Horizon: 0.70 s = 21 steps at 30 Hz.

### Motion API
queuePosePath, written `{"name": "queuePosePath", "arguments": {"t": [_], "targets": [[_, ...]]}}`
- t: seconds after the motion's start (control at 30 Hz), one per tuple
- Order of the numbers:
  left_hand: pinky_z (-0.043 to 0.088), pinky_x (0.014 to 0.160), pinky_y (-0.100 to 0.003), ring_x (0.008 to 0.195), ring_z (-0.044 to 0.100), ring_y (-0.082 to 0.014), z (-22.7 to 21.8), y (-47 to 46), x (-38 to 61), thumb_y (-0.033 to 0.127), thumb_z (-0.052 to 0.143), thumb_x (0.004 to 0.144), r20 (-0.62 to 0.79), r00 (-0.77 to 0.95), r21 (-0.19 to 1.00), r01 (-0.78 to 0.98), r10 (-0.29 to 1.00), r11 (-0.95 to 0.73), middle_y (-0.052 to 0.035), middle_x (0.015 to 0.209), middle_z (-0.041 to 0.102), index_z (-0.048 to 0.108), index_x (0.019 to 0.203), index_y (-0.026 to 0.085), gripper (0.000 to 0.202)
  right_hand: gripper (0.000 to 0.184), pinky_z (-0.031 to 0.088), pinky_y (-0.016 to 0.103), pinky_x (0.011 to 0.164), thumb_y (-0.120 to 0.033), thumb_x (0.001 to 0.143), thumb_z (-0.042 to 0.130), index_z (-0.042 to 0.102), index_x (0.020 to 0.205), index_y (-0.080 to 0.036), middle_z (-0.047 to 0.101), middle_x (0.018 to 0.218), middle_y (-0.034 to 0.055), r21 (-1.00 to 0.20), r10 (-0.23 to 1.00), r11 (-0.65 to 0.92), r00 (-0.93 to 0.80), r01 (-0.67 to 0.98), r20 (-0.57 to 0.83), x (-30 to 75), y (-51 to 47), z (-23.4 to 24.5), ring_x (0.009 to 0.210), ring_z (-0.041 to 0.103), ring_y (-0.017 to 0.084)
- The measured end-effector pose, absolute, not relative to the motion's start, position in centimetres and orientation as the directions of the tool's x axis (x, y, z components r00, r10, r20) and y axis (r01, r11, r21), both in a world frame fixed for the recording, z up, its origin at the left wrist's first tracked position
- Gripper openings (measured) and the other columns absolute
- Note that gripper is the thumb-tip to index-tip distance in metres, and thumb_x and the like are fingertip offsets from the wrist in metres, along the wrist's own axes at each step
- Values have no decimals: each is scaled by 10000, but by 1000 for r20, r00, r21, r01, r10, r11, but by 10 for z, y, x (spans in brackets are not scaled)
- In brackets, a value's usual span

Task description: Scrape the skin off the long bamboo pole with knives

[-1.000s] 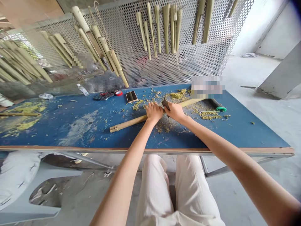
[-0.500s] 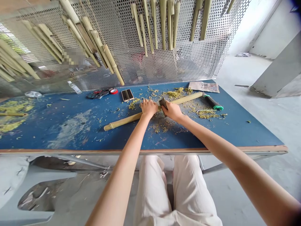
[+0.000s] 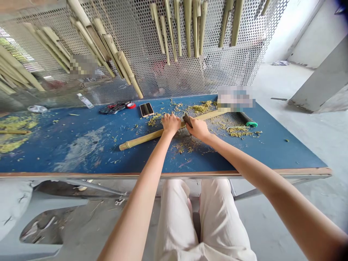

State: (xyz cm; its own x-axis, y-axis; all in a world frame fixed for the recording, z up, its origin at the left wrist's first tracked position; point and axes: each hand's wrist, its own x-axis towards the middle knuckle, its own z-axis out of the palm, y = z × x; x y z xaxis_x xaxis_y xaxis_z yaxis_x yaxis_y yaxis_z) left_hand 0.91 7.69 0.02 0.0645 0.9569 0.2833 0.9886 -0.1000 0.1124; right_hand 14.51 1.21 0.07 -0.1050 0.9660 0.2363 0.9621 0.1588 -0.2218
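A long bamboo stick (image 3: pixel 141 139) lies slanted across the blue table (image 3: pixel 81 152). My left hand (image 3: pixel 170 123) is closed around the stick near its middle. Right beside it, my right hand (image 3: pixel 198 128) grips a small dark blade-like tool (image 3: pixel 187 119) that rests against the stick. Green-yellow shavings (image 3: pixel 202 108) are scattered about both hands.
A phone (image 3: pixel 146 109), a red tape roll (image 3: pixel 131 105), dark scissors-like items (image 3: pixel 114 107) and a small bottle (image 3: pixel 85 100) lie at the table's back. A green-capped dark tool (image 3: pixel 248 121) lies to the right. Bamboo strips (image 3: pixel 190 25) hang on the perforated metal panel (image 3: pixel 152 72).
The view has tilted slightly, so everything sits a little lower left. Both hands keep their hold on the stick and the tool, shifted only a little along the stick.
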Motion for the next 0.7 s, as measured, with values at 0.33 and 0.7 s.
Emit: {"name": "queuePosePath", "arguments": {"t": [0.33, 0.7], "targets": [[456, 1068, -457, 1292, 567, -321, 5, 82, 8, 194, 297, 977, 260, 60, 116, 989, 964, -93, -201, 1324, 670, 680, 1229, 112, 466, 359, 453, 302, 704, -309, 1040, 348, 607, 1238, -156, 767, 1029, 147, -185, 968, 147, -102, 972, 230, 141, 10, 5, 940, 729, 278], [457, 1030, -392, 1246, 598, -295, 16, 83, 11, 131, 288, 993, 258, 70, 87, 992, 964, -95, -196, 1249, 700, 682, 1178, 92, 438, 328, 463, 308, 710, -306, 1038, 376, 600, 1227, -159, 769, 1043, 142, -180, 975, 141, -104, 974, 197, 141, 11, 7, 961, 732, 284]]}}
